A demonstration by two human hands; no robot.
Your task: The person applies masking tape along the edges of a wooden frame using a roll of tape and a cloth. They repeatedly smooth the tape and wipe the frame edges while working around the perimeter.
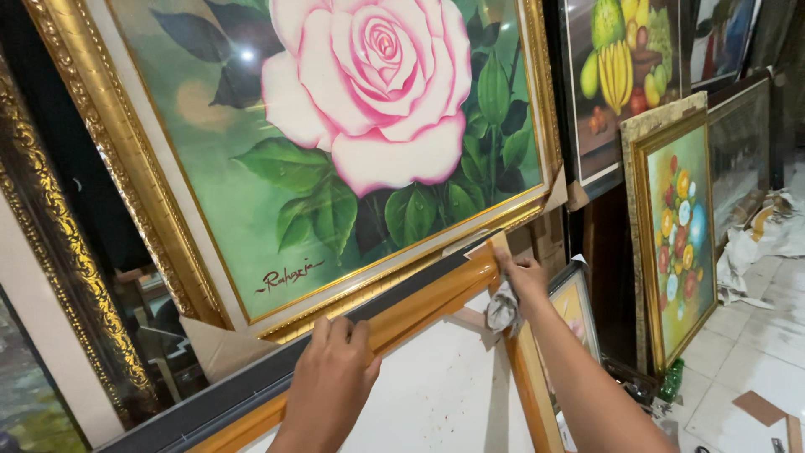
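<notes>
Cloth (504, 312) sits bunched in my right hand (524, 281), fingers closed around it and fingertips pressed onto the upper right corner of the orange frame (436, 295). My left hand (334, 377) lies flat farther left on the same top rail, fingers together and resting on the wood and the dark strip above it, gripping nothing. The frame leans in front of me, its white face turned my way, and just behind its top edge stands the rose painting (352, 126) in a gold frame (134, 168). To the right, a smaller flower painting (681, 235) leans against a stack of others, with crumpled paper (759, 243) on the tiled floor. I judge I am wiping the corner joint while steadying the rail. The next move calls for firm pressure with the cloth along the rail or down the right side, and a steady left hand so the frame does not slide against the painting behind.
</notes>
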